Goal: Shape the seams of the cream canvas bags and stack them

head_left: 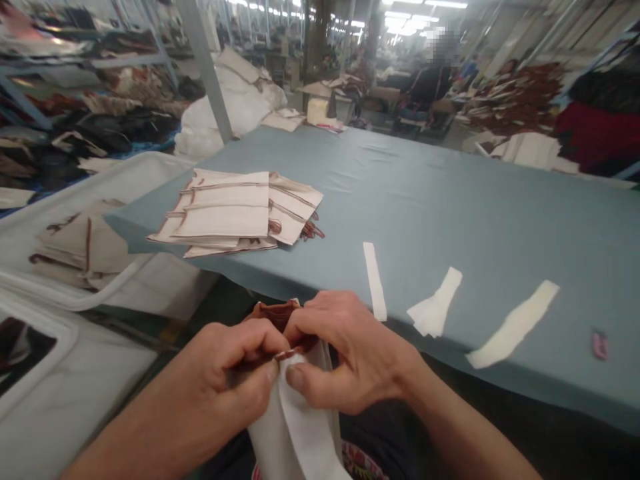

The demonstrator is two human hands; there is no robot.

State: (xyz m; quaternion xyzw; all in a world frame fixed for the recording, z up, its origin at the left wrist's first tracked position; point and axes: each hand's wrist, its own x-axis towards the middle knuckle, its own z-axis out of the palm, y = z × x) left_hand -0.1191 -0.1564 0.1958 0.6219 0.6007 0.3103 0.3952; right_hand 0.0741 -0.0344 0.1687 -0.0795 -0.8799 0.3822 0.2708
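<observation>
In front of my body, both hands grip the upper edge of a cream fabric bag [265,433] with brown edging and a brown inside. My left hand [225,373] pinches the brown-trimmed edge between thumb and fingers. Beside it, my right hand [345,353] is closed on the same edge, its thumb pressing a white strip [310,427] that hangs down over the bag. The fingertips of both hands nearly meet. Part of the bag is hidden behind the hands.
A blue-grey covered table [400,200] lies ahead. On it are a stack of cream fabric pieces [225,207], a narrow white strip [375,280], more white strips [437,303], a long strip [515,323] and a small pink object [600,345]. A white tub [150,163] holding fabric stands left.
</observation>
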